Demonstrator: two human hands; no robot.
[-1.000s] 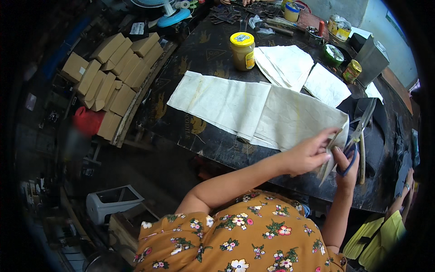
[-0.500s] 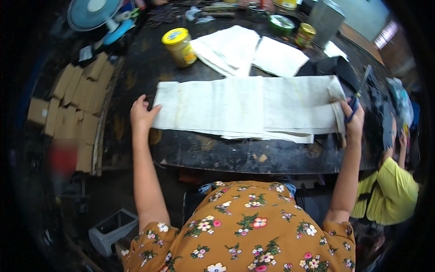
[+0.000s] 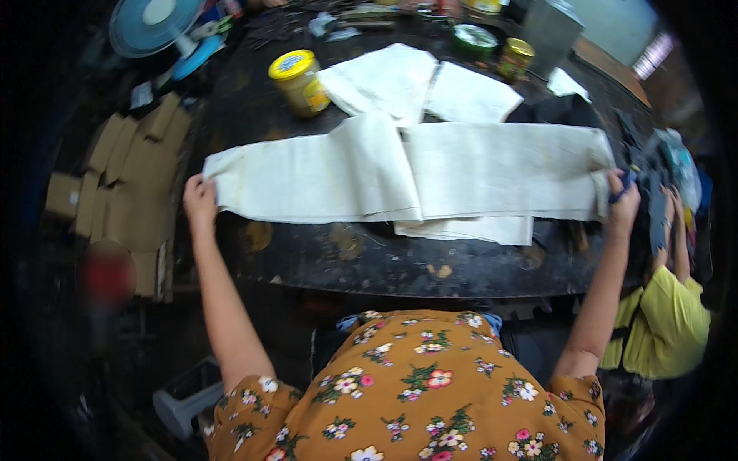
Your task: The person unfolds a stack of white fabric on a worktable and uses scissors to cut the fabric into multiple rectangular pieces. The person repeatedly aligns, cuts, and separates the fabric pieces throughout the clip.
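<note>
A long strip of white cloth [image 3: 492, 173] stretches across the dark table between my two hands, with a raised fold near its middle. My left hand [image 3: 201, 203] is closed on the strip's left end, fingers behind it. At the right end, my right hand [image 3: 623, 206] grips the cloth's edge and also holds a pair of blue-handled scissors [image 3: 626, 184]; their blades are hard to make out. Under the strip, another piece of white cloth [image 3: 500, 230] shows along its near edge. More white cloth pieces [image 3: 384, 73] lie beyond it.
A yellow-lidded jar [image 3: 300, 84] stands behind the strip's left half. At the back are a green round tub [image 3: 474, 40], a smaller jar [image 3: 515, 58] and a fan [image 3: 157, 23]. Cardboard boxes [image 3: 138, 192] are stacked left; a person in yellow [image 3: 669, 323] is at right.
My hands have moved apart, left hand leftward and right hand slightly rightward, drawing the strip wider. A fold has risen in its middle. My left fingers have closed on its end.
</note>
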